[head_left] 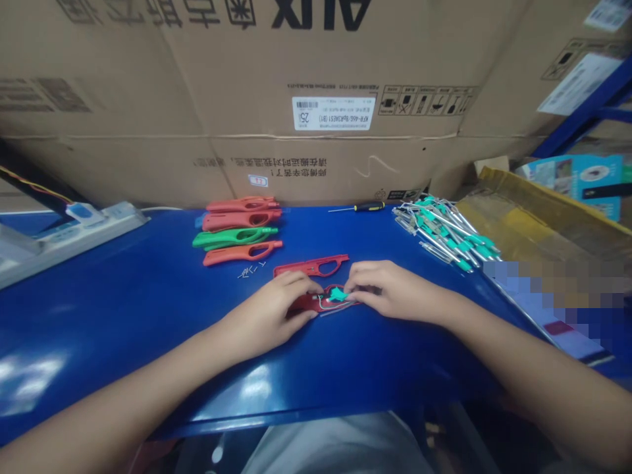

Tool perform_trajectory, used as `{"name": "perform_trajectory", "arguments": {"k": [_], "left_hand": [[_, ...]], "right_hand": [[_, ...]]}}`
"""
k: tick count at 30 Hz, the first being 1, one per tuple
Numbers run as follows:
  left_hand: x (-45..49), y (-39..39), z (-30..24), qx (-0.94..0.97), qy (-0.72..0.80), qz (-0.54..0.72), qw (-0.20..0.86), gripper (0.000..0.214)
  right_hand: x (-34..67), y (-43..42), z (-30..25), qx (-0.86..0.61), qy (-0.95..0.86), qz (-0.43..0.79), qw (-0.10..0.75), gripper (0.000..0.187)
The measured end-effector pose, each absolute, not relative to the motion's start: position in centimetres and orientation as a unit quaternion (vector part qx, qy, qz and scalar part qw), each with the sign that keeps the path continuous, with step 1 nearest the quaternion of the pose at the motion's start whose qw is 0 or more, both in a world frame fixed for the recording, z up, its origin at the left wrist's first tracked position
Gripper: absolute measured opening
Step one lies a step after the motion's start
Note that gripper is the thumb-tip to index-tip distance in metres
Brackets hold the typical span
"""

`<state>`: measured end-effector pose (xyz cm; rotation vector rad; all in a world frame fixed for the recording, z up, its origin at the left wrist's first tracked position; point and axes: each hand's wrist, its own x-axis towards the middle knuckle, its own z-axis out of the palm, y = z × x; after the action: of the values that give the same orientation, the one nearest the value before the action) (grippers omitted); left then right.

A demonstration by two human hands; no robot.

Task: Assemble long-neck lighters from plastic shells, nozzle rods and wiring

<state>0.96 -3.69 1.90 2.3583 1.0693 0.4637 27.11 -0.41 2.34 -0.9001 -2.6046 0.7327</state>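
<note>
On the blue table, my left hand (292,304) grips the left part of a red handle shell (305,302) between thumb and fingers. A teal plastic trigger part (338,294) with thin wires lies inside this shell. My right hand (378,287) is closed at the shell's right end, its fingertips pinching the edge of the teal part. My fingers hide both ends of the shell. Just behind it lies another red handle shell half (316,266), with an oval opening at its right.
Red, green (237,237) and orange handles (241,253) lie back left, small screws (251,269) before them. A screwdriver (368,207) and a pile of metal rods with teal parts (444,230) lie back right. A power strip (74,237) stands left; a cardboard box (237,118) walls the back.
</note>
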Motion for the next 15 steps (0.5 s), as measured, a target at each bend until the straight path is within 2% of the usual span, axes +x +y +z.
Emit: {"name": "perform_trajectory", "arguments": {"k": [6, 15], "left_hand": [[1.1, -3.8, 1.9, 0.866, 0.396, 0.171, 0.253, 0.026], [1.2, -3.9, 1.7, 0.868, 0.393, 0.175, 0.249, 0.026]], "right_hand": [[27.4, -0.6, 2.8, -0.311, -0.926, 0.186, 0.108, 0.017], [27.0, -1.6, 3.7, -0.293, -0.956, 0.016, -0.009, 0.017]]}}
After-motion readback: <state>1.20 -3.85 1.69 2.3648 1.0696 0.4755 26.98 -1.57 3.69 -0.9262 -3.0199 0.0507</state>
